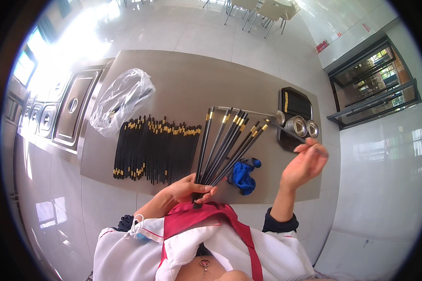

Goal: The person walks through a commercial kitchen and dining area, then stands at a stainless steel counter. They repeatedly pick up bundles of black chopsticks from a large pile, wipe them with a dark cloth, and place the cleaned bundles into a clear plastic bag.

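Bunch [224,151] of chopsticks: slim, black, gold-banded near the far ends, fanned, in left hand [188,189], gripped at the base. Right hand [305,165] pinches one stick [288,132] (fingers slightly blurred). More lie in a row [154,151] on the table [187,70].

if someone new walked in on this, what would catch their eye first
Probably the fan of black, gold-banded chopsticks in the left hand, front and centre, with the raised right hand holding a single stick to its right. Next, the broad row of similar chopsticks on the table, left of the fan, and the bright blue cloth to the fan's right.
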{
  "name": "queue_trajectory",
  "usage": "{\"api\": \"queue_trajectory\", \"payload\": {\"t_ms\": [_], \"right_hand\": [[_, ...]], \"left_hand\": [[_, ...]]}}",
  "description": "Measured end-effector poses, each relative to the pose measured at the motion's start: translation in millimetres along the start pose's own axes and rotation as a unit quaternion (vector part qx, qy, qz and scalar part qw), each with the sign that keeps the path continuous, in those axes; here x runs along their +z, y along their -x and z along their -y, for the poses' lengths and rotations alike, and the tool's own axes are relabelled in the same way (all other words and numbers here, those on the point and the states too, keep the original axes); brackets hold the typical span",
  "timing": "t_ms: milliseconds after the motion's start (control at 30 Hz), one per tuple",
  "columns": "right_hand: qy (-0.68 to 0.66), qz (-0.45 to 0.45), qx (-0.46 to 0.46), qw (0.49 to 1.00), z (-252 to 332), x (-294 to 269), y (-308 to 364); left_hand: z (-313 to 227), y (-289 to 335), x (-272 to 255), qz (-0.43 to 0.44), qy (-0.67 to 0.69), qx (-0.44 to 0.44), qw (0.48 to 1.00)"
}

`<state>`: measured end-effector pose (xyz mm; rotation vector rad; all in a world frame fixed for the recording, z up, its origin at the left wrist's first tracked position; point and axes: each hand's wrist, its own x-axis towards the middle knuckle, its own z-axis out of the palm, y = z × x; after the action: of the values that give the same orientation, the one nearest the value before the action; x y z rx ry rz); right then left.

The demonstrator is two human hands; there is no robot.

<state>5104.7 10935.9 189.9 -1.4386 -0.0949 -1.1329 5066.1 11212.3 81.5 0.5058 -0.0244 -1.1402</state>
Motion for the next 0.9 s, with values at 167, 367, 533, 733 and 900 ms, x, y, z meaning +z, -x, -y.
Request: {"api": "queue_trajectory", "payload": {"t_ms": [167, 367, 533, 733, 900], "right_hand": [[0.135, 0.332, -0.167, 0.918, 2.4, -5.2, 73.5], [0.105, 0.399, -0.132, 0.901, 1.6, 7.2, 117.7], [0.154, 0.449, -0.126, 0.871, -4.8, 5.3, 127.8], [0.056, 0.512, 0.000, 0.857, -6.5, 5.0, 111.3], [-0.042, 0.179, 0.387, 0.904, -59.6, -12.2, 128.4]], "left_hand": [[-10.2, -2.5, 16.0, -0.031, 0.025, 0.018, 0.999], [-6.8, -14.0, 0.4, 0.034, 0.039, -0.012, 0.999], [-6.0, -19.6, 2.0, -0.083, 0.047, -0.037, 0.995], [-5.7, -25.5, -12.3, -0.115, 0.026, -0.022, 0.993], [-8.7, -30.9, -5.8, -0.093, -0.052, -0.051, 0.993]]}}
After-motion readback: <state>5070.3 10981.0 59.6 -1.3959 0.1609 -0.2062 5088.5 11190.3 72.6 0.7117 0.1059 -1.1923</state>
